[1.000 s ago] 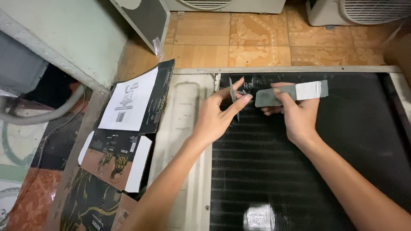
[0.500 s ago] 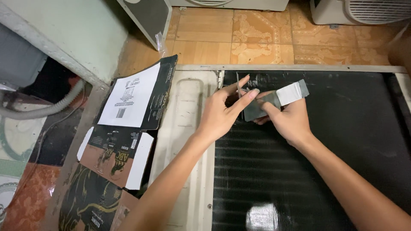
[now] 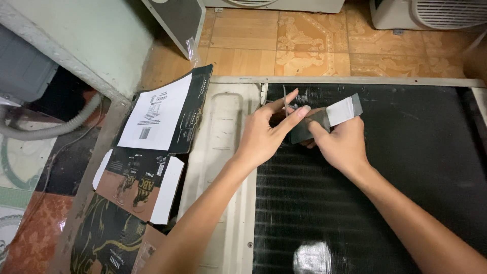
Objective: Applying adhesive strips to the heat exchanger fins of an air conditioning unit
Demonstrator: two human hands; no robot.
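Note:
My right hand grips a flat grey and white strip-shaped tool over the black finned coil of a cream-framed air-conditioner unit lying flat. My left hand pinches a thin grey strip sticking up at the tool's left end, thumb and forefinger closed on it. Both hands sit close together near the coil's upper left corner. What lies under the palms is hidden.
Flattened black cardboard boxes lie left of the unit on the floor. A grey corrugated hose runs at the far left. Other white appliance units stand on the tan tiled floor beyond. A bright glare spot shows on the coil.
Both hands have shifted slightly left and down across the coil, staying together. The tool in my right hand has tilted, its white end now raised to the right.

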